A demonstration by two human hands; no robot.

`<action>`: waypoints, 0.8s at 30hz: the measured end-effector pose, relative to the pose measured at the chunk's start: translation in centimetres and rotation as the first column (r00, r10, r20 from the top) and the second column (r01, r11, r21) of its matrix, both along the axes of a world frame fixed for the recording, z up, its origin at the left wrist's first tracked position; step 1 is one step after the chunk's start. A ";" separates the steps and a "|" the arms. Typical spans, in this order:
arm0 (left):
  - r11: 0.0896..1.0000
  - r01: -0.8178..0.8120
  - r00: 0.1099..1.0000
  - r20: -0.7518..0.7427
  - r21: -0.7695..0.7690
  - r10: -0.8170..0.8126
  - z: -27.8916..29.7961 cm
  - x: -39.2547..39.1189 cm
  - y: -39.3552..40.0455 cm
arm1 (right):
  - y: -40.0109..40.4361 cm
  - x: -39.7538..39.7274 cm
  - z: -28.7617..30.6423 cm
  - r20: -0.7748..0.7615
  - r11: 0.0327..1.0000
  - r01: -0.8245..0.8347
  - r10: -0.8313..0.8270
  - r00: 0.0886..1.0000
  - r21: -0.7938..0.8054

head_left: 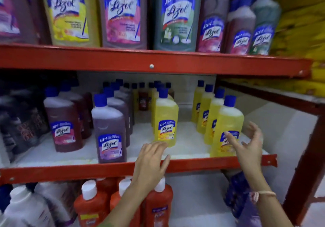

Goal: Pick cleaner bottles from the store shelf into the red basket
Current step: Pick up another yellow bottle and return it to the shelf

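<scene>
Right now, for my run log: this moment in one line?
phase: reach | left hand: open, empty | right hand: open, at front yellow bottle | basket: unseen

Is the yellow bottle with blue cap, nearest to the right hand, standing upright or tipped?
Upright. The yellow bottle stands on its base at the white shelf edge, blue cap on top.

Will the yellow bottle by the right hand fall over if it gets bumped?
Probably, if bumped. The yellow bottle is tall and narrow and stands at the shelf edge. It looks nearly full, so likely heavy for its size. Its plastic looks smooth, so maybe slippery for the open right hand.
</scene>
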State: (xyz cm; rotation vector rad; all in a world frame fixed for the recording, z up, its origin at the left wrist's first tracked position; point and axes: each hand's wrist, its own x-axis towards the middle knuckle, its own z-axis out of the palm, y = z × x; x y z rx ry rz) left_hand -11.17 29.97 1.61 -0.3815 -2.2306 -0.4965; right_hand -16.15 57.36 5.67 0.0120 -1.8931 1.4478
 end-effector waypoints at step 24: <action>0.947 -0.159 0.954 0.205 -0.279 0.220 -2.5 -2.1 -1.6 | -5.8 -0.6 2.8 -0.535 0.686 0.546 -0.263 0.803 0.481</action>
